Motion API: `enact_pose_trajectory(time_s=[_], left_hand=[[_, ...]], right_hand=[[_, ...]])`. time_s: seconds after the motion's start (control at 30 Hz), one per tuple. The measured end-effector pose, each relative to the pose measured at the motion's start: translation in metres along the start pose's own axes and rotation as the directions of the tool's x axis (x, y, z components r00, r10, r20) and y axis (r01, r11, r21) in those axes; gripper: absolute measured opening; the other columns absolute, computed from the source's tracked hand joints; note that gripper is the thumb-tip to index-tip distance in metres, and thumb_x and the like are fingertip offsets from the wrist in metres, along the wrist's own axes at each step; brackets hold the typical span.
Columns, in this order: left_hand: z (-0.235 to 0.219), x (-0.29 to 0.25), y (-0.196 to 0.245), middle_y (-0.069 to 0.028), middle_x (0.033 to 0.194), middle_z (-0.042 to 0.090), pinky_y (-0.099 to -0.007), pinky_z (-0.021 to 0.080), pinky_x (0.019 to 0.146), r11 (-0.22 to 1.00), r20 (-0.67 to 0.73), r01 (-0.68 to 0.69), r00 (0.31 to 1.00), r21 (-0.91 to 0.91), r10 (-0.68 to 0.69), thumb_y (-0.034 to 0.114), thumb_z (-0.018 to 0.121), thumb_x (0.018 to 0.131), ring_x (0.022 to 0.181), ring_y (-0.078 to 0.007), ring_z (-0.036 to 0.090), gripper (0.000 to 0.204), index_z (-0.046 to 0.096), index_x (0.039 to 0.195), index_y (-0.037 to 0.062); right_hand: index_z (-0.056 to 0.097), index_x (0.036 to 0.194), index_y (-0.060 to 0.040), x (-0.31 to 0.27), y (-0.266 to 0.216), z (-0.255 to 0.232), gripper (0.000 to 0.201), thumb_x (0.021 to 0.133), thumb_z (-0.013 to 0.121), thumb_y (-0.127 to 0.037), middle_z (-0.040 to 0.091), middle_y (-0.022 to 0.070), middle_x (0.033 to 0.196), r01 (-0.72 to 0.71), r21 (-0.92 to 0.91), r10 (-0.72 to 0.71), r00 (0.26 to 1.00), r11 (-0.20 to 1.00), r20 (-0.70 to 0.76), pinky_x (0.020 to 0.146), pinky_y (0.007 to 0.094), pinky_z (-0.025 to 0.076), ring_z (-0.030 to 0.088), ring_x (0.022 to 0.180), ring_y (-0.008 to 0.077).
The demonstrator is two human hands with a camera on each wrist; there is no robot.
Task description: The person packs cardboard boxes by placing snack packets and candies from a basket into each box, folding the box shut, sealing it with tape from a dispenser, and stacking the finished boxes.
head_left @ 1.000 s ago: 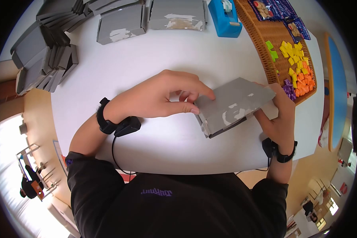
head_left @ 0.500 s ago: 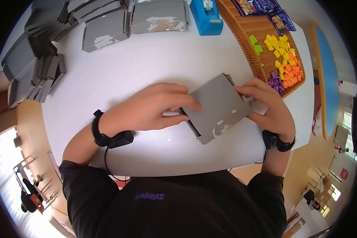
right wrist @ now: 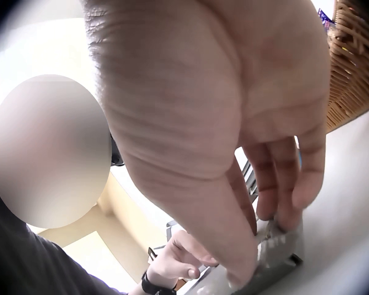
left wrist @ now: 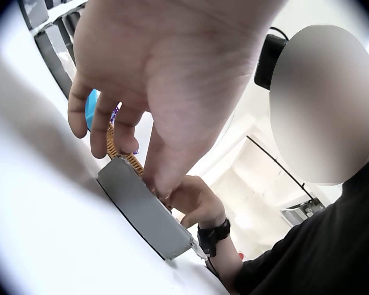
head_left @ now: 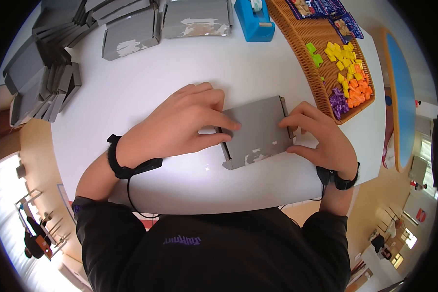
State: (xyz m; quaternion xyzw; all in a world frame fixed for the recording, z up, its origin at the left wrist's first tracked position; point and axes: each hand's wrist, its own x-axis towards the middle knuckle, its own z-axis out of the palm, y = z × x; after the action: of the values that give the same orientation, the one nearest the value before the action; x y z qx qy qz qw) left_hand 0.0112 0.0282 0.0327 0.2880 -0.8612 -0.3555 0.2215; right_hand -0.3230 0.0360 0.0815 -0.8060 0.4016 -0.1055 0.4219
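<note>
A flat grey cardboard box (head_left: 255, 130), with torn pale patches near its front edge, lies on the white table between both hands. At its left end, the left hand (head_left: 187, 119) pinches the edge with thumb and index finger, the index tip resting on the lid. The other left fingers hang off the box in the left wrist view. My right hand (head_left: 321, 138) grips the opposite end, index finger at the top edge and thumb at the near right corner. The right wrist view shows its fingers around that end (right wrist: 273, 261).
Several grey boxes (head_left: 131, 36) line the far edge, and more stand stacked (head_left: 44, 90) at the left. A blue tape dispenser (head_left: 255, 24) sits beside a wicker tray (head_left: 316, 78) holding yellow pieces (head_left: 339, 54), orange pieces (head_left: 359, 93), purple pieces (head_left: 338, 103) and blue packets (head_left: 321, 9).
The box has come down from a tilted hold and turned squarer to the table edge. The right hand has shifted from beneath its right side to its right end.
</note>
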Motion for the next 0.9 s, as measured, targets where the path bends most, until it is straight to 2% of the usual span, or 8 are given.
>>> enact_pose_trajectory(time_s=[0.13, 0.2, 0.23, 0.3, 0.6, 0.63, 0.67, 0.9], left_hand=[[-0.009, -0.002, 0.011, -0.0071, 0.099, 0.056, -0.0424, 0.051, 0.088, 0.998, 0.061, 0.044, 0.997, 0.053, -0.048, 0.014, 0.091, 0.077, 0.101, -0.0298, 0.062, 0.039, 0.083, 0.115, 0.0127], [-0.009, -0.003, 0.012, -0.0111, 0.122, 0.061, -0.0456, 0.052, 0.1, 0.992, 0.085, -0.041, 0.996, 0.124, 0.03, 0.014, 0.092, 0.074, 0.127, -0.0353, 0.062, 0.047, 0.081, 0.119, 0.0102], [-0.008, -0.004, 0.012, -0.0111, 0.122, 0.061, -0.0456, 0.052, 0.1, 0.993, 0.088, -0.032, 0.996, 0.117, 0.022, 0.014, 0.092, 0.074, 0.127, -0.0353, 0.062, 0.047, 0.081, 0.119, 0.0102], [-0.005, -0.003, 0.011, -0.0133, 0.144, 0.06, -0.0485, 0.05, 0.11, 0.984, 0.067, -0.105, 0.993, 0.147, 0.096, 0.016, 0.094, 0.07, 0.143, -0.0382, 0.055, 0.055, 0.078, 0.122, 0.0076], [0.004, -0.008, 0.006, -0.0133, 0.153, 0.058, -0.0451, 0.056, 0.102, 0.993, 0.088, -0.055, 0.995, 0.106, 0.045, 0.018, 0.094, 0.068, 0.119, -0.0343, 0.067, 0.06, 0.075, 0.123, 0.0046], [0.004, -0.008, 0.009, -0.0133, 0.153, 0.058, -0.0451, 0.056, 0.102, 0.994, 0.086, -0.049, 0.995, 0.102, 0.04, 0.018, 0.094, 0.068, 0.119, -0.0343, 0.067, 0.06, 0.075, 0.123, 0.0046], [0.003, -0.009, 0.014, -0.0144, 0.153, 0.058, -0.0448, 0.056, 0.102, 0.983, 0.09, -0.067, 0.995, 0.171, 0.052, 0.019, 0.094, 0.067, 0.12, -0.0346, 0.066, 0.06, 0.075, 0.122, 0.0022], [0.02, -0.015, 0.019, -0.0195, 0.153, 0.057, -0.0455, 0.056, 0.107, 0.868, 0.06, -0.153, 0.988, 0.471, 0.142, 0.021, 0.092, 0.069, 0.128, -0.035, 0.065, 0.061, 0.072, 0.12, -0.0039]], right_hand=[[0.072, 0.121, -0.0049, -0.006, 0.007, -0.005, 0.049, 0.077, 0.079, 0.015, 0.063, 0.009, 0.109, -0.024, 0.083, 0.017, 0.996, 0.996, 0.085, 0.085, 0.0355, 0.058, 0.07, 0.097, 0.0245], [0.072, 0.12, -0.0048, -0.006, 0.01, -0.001, 0.048, 0.078, 0.077, 0.017, 0.063, 0.0092, 0.109, -0.027, 0.12, 0.014, 0.994, 0.992, 0.106, 0.083, 0.0353, 0.059, 0.071, 0.095, 0.0241], [0.072, 0.12, -0.0055, -0.003, 0.01, 0.001, 0.049, 0.077, 0.076, 0.017, 0.064, 0.0092, 0.107, -0.012, 0.09, 0.006, 0.998, 0.996, 0.068, 0.081, 0.0352, 0.059, 0.071, 0.094, 0.0242], [0.072, 0.12, -0.0062, 0.001, 0.011, 0.006, 0.049, 0.077, 0.075, 0.018, 0.064, 0.0091, 0.106, 0.002, 0.064, -0.005, 0.999, 0.998, 0.036, 0.079, 0.0351, 0.059, 0.071, 0.092, 0.0243], [0.073, 0.118, -0.0097, 0.005, 0.013, 0.007, 0.049, 0.075, 0.077, 0.013, 0.069, 0.0055, 0.092, 0.034, -0.068, -0.034, 0.999, 0.997, -0.007, 0.076, 0.0338, 0.057, 0.071, 0.088, 0.0227], [0.072, 0.12, -0.0095, 0.002, 0.011, 0.007, 0.05, 0.075, 0.077, 0.013, 0.07, 0.0055, 0.089, -0.056, -0.025, 0.056, 0.998, 0.998, 0.015, 0.075, 0.033, 0.058, 0.073, 0.084, 0.0218], [0.072, 0.121, -0.0093, -0.001, 0.009, 0.007, 0.051, 0.076, 0.077, 0.013, 0.071, 0.0054, 0.086, -0.147, 0.015, 0.146, 0.988, 0.989, 0.04, 0.074, 0.0322, 0.059, 0.074, 0.08, 0.0209], [0.067, 0.135, -0.0107, -0.013, -0.004, 0.011, 0.061, 0.079, 0.079, 0.01, 0.074, 0.0059, 0.085, -0.218, 0.038, 0.215, 0.974, 0.975, 0.067, 0.074, 0.0293, 0.063, 0.079, 0.077, 0.0205]])
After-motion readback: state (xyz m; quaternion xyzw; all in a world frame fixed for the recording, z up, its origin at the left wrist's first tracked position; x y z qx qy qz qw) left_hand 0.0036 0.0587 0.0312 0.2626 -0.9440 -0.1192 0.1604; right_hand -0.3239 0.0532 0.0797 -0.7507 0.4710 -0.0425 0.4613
